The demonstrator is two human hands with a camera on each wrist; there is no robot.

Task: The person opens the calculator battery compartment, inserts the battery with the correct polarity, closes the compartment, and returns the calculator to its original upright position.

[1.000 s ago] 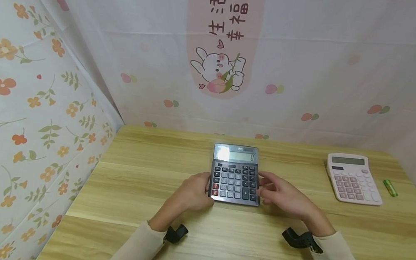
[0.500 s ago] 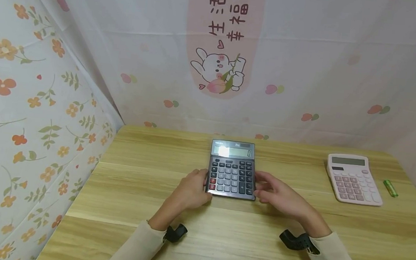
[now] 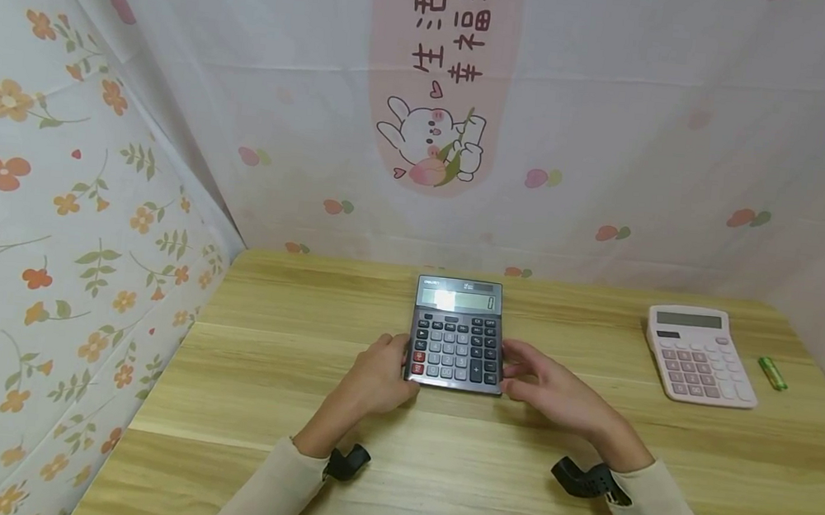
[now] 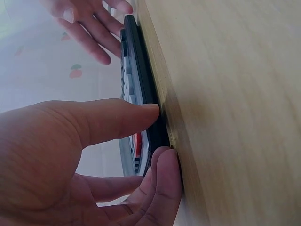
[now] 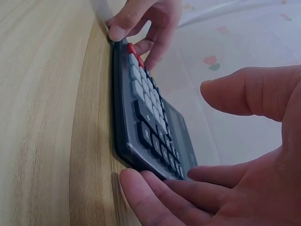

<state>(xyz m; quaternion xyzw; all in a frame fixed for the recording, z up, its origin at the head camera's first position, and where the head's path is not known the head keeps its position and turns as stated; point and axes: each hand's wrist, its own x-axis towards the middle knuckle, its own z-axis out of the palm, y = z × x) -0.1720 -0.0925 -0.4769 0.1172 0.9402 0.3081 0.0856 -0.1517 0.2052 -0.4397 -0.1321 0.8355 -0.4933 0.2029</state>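
A dark grey desk calculator [image 3: 455,336], its display showing 0, lies face up on the wooden table. My left hand [image 3: 378,377] holds its near left corner. In the left wrist view the thumb [image 4: 120,117] presses the near edge while the other fingers lie along the left side. My right hand [image 3: 556,392] is at the calculator's right side. Its fingers [image 5: 146,197] are extended along that edge in the right wrist view, and the thumb stands up away from the keys.
A pink and white calculator [image 3: 729,363] lies at the right of the table [image 3: 278,419], with a green battery [image 3: 772,372] beside it. A printed cloth [image 3: 262,110] hangs behind the table's far edge, and a flowered cloth [image 3: 75,275] runs down the left.
The dark calculator has shifted slightly left and away from me, mostly in the first half second. My right hand has moved left along with it. The left hand has barely moved.
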